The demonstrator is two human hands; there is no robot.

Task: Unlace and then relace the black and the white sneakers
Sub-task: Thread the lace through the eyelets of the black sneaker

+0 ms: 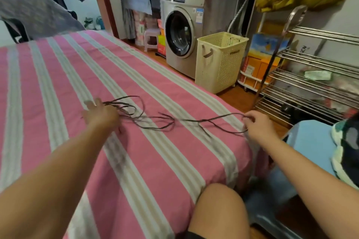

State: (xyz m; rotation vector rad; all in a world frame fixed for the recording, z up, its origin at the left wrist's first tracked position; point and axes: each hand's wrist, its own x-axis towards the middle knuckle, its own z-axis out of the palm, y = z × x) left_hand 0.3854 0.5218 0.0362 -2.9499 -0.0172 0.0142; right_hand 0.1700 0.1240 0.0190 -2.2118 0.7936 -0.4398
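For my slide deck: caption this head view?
Left hand and right hand hold dark laces on a striped bed.
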